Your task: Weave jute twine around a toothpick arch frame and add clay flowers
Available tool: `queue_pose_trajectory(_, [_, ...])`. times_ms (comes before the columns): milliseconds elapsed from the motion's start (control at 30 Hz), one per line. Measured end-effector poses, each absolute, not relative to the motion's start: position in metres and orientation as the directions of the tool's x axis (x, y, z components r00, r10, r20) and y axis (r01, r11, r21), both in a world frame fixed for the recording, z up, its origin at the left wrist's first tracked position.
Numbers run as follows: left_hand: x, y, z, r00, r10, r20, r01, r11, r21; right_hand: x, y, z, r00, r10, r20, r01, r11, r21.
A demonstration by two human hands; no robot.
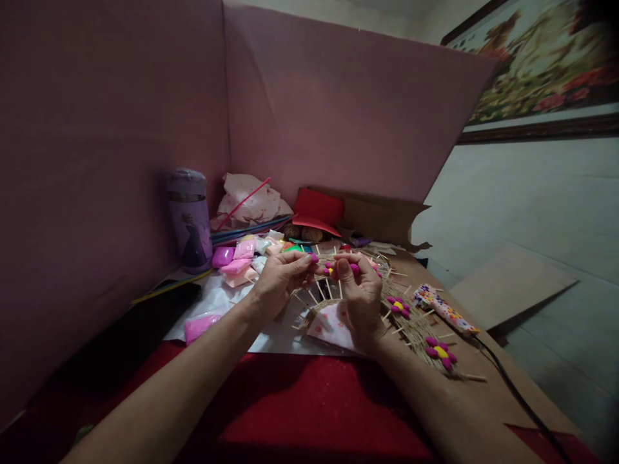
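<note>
My left hand pinches a small magenta piece of clay between thumb and fingertips. Just to its right, my right hand is closed, and another magenta clay piece shows between its thumb and fingers. Both hands are over a fan-shaped piece of twine woven around thin wooden sticks. Magenta clay flowers with yellow centres, one by my right wrist and another lower right, lie on the twine. A pale half-round patterned fabric is at the fan's inner edge, partly behind my right hand.
Packets of coloured clay lie left of my hands. A purple tumbler stands at the back left. On the right, a flower-patterned glue gun with a black cord rests on cardboard. Red cloth covers the front.
</note>
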State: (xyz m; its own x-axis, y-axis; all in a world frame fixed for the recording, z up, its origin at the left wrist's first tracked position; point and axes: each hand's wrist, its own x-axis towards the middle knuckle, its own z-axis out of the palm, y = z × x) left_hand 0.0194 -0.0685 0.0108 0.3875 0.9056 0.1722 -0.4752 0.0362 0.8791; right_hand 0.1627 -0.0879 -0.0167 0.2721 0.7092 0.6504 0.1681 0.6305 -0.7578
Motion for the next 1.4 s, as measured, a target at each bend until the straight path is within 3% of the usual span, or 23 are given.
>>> queue_pose_trajectory(267, [0.019,-0.0683,0.0093,0.457,0.88,0.13,-0.474,0.118,0.872,0.1616,-0.0937,-0.0133,0.193,0.793,0.577,0.097,0.57,-0.816])
queue_pose_trajectory(600, [0.0219,-0.0676,0.0064,0.434,0.874,0.217,-0.405,-0.026,0.914,0.1646,-0.0912,-0.0148,0.23,0.753,0.617,0.205,0.582,-0.787])
queue_pose_trajectory(767, [0.0211,-0.0661,0.0059,0.469,0.863,0.186,-0.422,0.033,0.906,0.163,-0.0915,-0.0165,0.23,0.743,0.629,0.203,0.595,-0.777])
queue_pose_trajectory(1067, [0.0222,-0.0653,0.0049,0.415,0.891,0.186,-0.43,0.012,0.903,0.1614,-0.0874,-0.0181,0.221,0.806,0.549,0.074,0.548,-0.833])
queue_pose_trajectory(1400, [0.0217,-0.0647,0.0046,0.421,0.893,0.161,-0.471,0.064,0.88,0.1638,-0.0902,-0.0165,0.246,0.726,0.642,0.214,0.605,-0.767])
